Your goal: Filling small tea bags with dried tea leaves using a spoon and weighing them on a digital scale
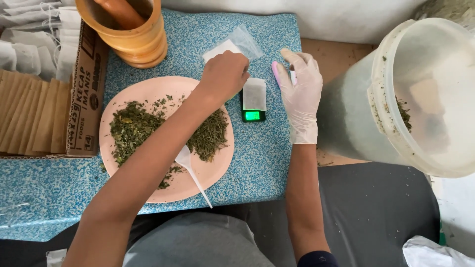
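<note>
My bare left hand [223,74] reaches over a pink plate [148,89] of dried green herbs [133,126], fingers curled beside a small black scale [253,114] with a lit green display. A white tea bag [255,93] lies on the scale. My right hand [299,91], in a white glove, rests on the blue speckled table [262,163] just right of the scale, next to a small pink and white object [275,72]; whether it grips this I cannot tell. A white plastic spoon [190,170] lies on the plate.
A wooden mortar with pestle [131,29] stands at the back. A cardboard box [47,104] at left holds brown envelopes and white tea bags. A large translucent plastic bucket [420,99] sits at right. Clear small bags [235,43] lie behind the scale.
</note>
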